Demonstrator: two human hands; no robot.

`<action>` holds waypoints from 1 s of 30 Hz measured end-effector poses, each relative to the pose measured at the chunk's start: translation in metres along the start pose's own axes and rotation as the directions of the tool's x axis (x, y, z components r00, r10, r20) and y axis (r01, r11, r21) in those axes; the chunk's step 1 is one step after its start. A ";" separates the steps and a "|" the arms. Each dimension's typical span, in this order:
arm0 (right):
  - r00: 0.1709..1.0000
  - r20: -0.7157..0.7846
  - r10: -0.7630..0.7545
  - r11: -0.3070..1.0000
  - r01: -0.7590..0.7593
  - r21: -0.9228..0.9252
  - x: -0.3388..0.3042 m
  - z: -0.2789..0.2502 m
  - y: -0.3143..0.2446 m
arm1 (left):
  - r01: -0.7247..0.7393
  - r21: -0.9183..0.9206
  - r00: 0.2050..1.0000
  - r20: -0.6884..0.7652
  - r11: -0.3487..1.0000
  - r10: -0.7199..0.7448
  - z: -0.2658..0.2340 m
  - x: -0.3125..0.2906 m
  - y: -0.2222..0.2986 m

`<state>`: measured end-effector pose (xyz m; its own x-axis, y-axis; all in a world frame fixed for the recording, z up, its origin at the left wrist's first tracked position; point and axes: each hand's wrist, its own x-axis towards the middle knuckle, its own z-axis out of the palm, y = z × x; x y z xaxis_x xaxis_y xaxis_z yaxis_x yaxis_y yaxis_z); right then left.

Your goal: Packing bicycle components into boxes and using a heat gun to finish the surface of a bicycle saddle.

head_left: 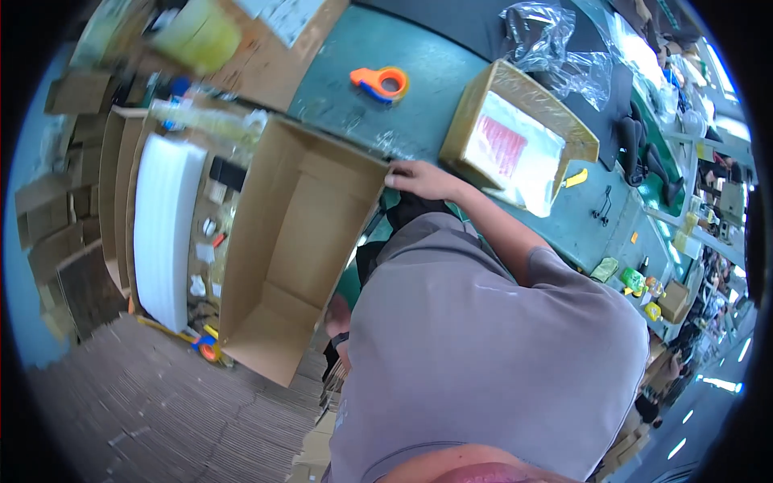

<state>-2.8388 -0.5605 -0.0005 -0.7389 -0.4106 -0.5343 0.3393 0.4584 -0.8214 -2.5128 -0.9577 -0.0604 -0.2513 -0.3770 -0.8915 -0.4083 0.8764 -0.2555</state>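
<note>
An open, empty-looking brown cardboard box (314, 217) stands in front of me to the left, its inside facing up. My right hand (423, 179) is closed on the rim at its far right corner, thumb and fingers pinching the edge. Beside the box's near right edge is my left hand (338, 316), with a dark band at the wrist. It is blurred and partly hidden by my grey shirt, so its fingers do not show clearly.
On the green table (330, 76) lie an orange and blue tape dispenser (380, 84) and a yellowish tray-like box (471, 113) lined with plastic. A yellow cutter (576, 179) is near it. White foam sheets (165, 225) stand left; flattened cardboard (185, 410) covers the lower left.
</note>
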 end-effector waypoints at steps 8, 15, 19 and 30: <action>0.342 -0.921 0.185 0.871 -0.491 -0.007 0.058 -0.451 0.118 | -0.230 -0.948 0.869 -0.100 0.218 0.484 -0.209 -0.125 0.261; 0.152 -0.840 0.520 0.770 -0.508 0.385 0.155 -0.531 0.217 | -0.657 -0.735 0.572 -0.342 0.167 0.745 -0.376 -0.178 0.499; 0.621 -0.678 0.393 0.592 0.394 0.703 0.127 -0.518 0.164 | -0.656 -0.755 0.540 -0.462 0.008 0.704 -0.413 -0.147 0.673; 0.604 -0.790 -0.103 0.183 -0.770 -0.612 -0.076 -0.662 0.339 | -0.444 -0.894 0.668 -0.377 -0.064 0.642 -0.416 -0.101 0.667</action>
<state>-3.0535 0.1478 -0.1065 -0.9413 0.3278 -0.0805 0.2744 0.8820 0.3831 -3.1252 -0.4598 0.0149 -0.7609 0.1978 -0.6179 -0.6468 -0.1570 0.7463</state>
